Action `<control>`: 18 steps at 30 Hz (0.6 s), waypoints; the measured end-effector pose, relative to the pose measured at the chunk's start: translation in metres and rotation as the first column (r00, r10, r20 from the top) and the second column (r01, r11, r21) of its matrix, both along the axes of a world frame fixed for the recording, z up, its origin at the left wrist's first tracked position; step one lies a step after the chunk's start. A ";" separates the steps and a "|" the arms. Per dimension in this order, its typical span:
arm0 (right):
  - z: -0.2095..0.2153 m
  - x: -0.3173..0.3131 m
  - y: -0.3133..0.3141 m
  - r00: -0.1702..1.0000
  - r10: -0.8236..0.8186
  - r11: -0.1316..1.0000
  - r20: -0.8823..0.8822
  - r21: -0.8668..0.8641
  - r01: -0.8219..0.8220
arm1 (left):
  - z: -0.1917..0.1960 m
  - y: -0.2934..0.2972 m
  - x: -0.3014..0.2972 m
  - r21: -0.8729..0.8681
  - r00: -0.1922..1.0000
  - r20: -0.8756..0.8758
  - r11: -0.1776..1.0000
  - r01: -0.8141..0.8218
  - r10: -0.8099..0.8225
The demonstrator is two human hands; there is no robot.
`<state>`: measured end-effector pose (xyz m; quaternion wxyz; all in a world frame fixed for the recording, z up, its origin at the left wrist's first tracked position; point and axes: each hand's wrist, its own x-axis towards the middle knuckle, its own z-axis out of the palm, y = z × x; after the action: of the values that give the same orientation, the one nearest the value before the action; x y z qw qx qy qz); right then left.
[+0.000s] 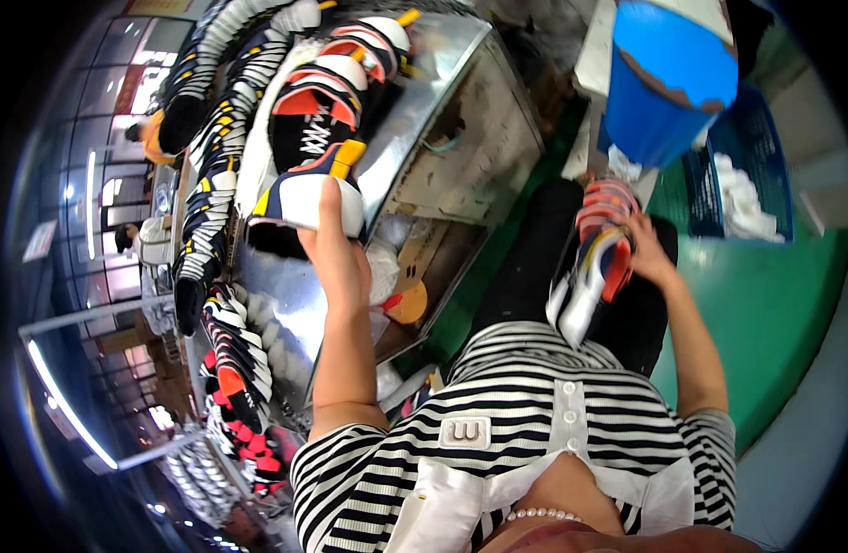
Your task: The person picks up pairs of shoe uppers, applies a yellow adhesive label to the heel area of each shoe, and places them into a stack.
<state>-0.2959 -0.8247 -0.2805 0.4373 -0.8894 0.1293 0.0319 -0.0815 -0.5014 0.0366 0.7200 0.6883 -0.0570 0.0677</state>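
My left hand (339, 256) is closed on the heel of a sneaker (290, 199) at the metal bench, its thumb pressed along the white heel. That sneaker is white and dark navy with an orange-yellow pull tab. Over my lap, my right hand (647, 247) grips the side of another sneaker (580, 293), with white, dark and coral-red parts. Some of its fingers are hidden behind it. Coral-pink bands (608, 201) show just beyond this sneaker; I cannot tell whether they belong to it. A black sneaker with coral lining and white laces (315, 115) lies beyond my left hand.
The metal bench (442, 55) stands at my left, with long rows of sneakers (223, 175) along its far side. Ahead to the right are a blue bin (659, 101) and a blue basket (785, 198) holding white wads (744, 205). The floor (728, 304) is green.
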 end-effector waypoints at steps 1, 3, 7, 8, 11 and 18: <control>-0.009 -0.005 0.010 0.999 -0.017 1.000 0.038 0.021 0.016 | -0.015 0.017 0.032 0.083 0.993 0.068 0.992 -0.099 0.094; -0.005 0.008 0.032 0.998 -0.054 0.998 -0.022 -0.022 0.054 | -0.053 0.059 0.111 0.150 0.983 0.149 0.980 -0.127 0.105; 0.025 0.022 0.050 0.993 0.070 0.956 0.093 -0.289 -0.040 | -0.058 0.028 0.216 0.217 0.992 0.120 0.974 -0.063 0.037; 0.033 0.024 0.055 0.964 0.112 0.920 0.242 -0.393 -0.008 | -0.053 0.018 0.229 0.200 0.998 -0.065 0.979 0.029 -0.016; 0.065 0.020 0.064 0.918 0.049 0.950 0.393 -0.302 0.078 | -0.066 0.014 0.252 0.139 0.982 -0.135 0.979 0.149 -0.130; 0.110 0.003 0.068 0.907 -0.119 0.984 0.405 -0.076 0.164 | -0.051 0.048 0.166 0.392 0.932 0.362 0.903 -0.174 0.022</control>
<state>-0.2925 -0.7568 -0.1707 0.4067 -0.8879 0.1034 -0.1886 0.0847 -0.4536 -0.0143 0.5298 0.8052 -0.1620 0.2116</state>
